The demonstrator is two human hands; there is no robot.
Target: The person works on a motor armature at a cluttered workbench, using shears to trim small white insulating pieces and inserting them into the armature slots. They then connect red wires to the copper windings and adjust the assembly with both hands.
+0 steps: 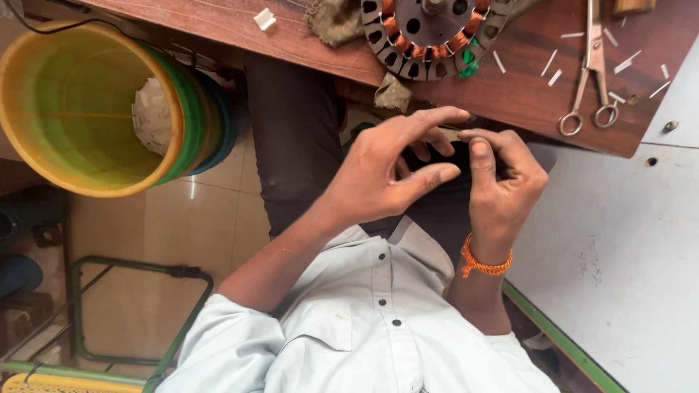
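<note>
The workplace was a dark reddish wooden bench (pixel 510 87) above a tiled floor, seen from overhead, with a pale grey board (pixel 619 240) lying to the right of the seated person. On the bench stood a round motor stator (pixel 429 36) with slotted steel teeth and copper windings, partly cut by the top edge of the view. A pair of steel scissors (pixel 591 80) lay near it to the right, blades closed, among scattered white paper strips (pixel 553 69). A yellow bucket (pixel 80 109) with green bands stood at the left on the floor, holding white scraps.

Both hands were held over the lap, below the bench edge and well apart from the stator. The left hand (pixel 386 171) had its fingers spread and extended, thumb pointing toward the other hand. The right hand (pixel 502 182), with an orange thread band (pixel 486 263) at the wrist, had its fingers curled inward. The fingertips of the two hands met or nearly met. Whether anything was pinched between them could not be determined; no item was visible there. The person wore a light buttoned shirt (pixel 371 320) and dark trousers.
</note>
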